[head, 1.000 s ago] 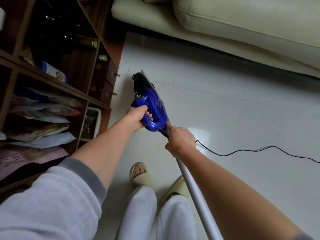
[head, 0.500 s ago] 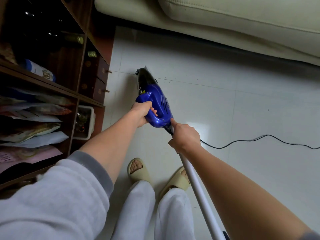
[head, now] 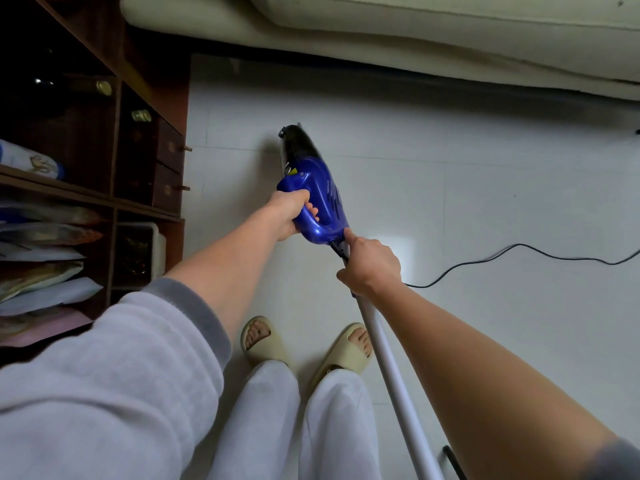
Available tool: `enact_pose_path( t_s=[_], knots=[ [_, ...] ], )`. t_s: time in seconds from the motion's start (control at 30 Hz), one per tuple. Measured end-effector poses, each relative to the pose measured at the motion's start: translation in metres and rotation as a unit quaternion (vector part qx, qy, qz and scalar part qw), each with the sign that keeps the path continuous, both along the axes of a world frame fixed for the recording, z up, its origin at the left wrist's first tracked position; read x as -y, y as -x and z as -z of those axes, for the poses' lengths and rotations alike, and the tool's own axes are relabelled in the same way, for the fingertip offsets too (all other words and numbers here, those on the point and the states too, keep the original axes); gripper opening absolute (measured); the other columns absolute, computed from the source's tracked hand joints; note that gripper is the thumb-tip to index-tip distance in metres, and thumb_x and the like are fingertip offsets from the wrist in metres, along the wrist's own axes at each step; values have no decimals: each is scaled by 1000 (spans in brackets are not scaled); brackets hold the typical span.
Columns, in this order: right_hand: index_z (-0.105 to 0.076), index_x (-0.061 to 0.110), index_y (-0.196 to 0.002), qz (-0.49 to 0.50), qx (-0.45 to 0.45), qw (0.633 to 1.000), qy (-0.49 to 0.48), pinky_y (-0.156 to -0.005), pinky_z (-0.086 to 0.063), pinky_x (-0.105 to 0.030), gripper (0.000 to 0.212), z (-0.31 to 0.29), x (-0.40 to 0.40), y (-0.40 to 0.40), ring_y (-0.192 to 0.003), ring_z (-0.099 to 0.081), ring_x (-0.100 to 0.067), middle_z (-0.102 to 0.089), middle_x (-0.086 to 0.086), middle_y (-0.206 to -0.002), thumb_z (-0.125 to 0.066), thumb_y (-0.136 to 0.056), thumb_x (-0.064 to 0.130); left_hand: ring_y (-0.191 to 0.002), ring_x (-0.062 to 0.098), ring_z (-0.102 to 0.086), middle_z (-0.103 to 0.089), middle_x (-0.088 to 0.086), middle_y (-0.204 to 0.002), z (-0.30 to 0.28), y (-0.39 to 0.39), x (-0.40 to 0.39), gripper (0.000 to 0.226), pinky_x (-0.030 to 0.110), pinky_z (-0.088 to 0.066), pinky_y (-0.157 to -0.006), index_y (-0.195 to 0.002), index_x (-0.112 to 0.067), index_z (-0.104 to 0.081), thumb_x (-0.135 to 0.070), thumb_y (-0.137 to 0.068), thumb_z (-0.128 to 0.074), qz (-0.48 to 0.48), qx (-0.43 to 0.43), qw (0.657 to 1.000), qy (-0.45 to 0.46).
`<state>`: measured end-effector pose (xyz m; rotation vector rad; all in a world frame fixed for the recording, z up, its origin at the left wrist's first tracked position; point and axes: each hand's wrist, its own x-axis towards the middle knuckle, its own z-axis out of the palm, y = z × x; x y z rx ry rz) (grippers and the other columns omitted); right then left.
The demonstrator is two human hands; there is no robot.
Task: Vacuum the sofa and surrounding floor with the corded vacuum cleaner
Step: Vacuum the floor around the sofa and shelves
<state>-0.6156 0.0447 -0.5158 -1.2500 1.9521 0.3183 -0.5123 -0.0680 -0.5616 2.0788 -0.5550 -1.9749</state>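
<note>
You hold the blue handheld vacuum cleaner out in front of you above the white tiled floor, its dark dust cup pointing away from you toward the gap between shelf and sofa. Your left hand grips the loop handle at the rear of the blue body — fingers curled tight through the opening, fingertips showing on the inner side. Your right hand closes around the top of the white extension tube just behind the body, fingers wrapped together, with the index finger stretched forward so its tip touches the blue casing. The tube slants back past your right forearm to the lower edge of view. The black power cord trails from beside your right wrist across the tiles to the right. Below, your feet in cream slippers stand on the floor. The cream sofa runs along the top — well apart from the vacuum. A dark wooden shelf unit with stacked packets stands at the left.
</note>
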Motion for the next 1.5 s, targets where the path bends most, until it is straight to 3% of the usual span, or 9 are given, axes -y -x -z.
enact_pose_path(
  t_s=[0.27,0.6,0.97,1.17,1.5],
  knots=[
    [-38,25,-134,25,-2,1000,-18,-59,-38,-29,59,-7,-31,36,-76,-49,-25,-50,-1,-85,-57,-80,9,-58,14,-52,-50,3,-66,-4,45,-26,17,27,-48,-52,-78,-7,-50,-4,-94,-45,35,-4,999,-12],
    [-42,23,-123,65,-11,998,-12,-44,-28,-24,49,-8,-62,70,-71,-50,-24,-48,1,-75,-56,-78,8,-57,14,-51,-48,3,-64,-5,88,-49,17,28,-48,-55,-78,-7,-49,-3,-93,-43,68,-17,997,-17],
    [-41,22,-123,95,-25,995,-8,-44,-26,-25,48,-8,-96,98,-71,-50,-25,-45,1,-73,-56,-79,7,-58,13,-52,-49,3,-66,-3,126,-76,16,27,-48,-56,-78,-7,-50,-3,-93,-44,109,-18,994,-20],
    [-37,21,-129,110,-43,993,-3,-58,-38,-30,51,-7,-111,112,-74,-50,-25,-49,-2,-85,-56,-84,8,-58,14,-53,-50,3,-66,-2,149,-88,13,27,-49,-56,-81,-6,-51,-3,-91,-45,132,-26,991,-25],
    [-32,20,-132,119,-89,989,-10,-54,-34,-31,56,3,-138,138,-72,-48,-26,-47,-2,-79,-50,-82,3,-57,15,-53,-52,5,-67,6,188,-111,12,27,-50,-56,-81,-4,-53,-2,-91,-47,153,-44,987,-33]
  ],
)
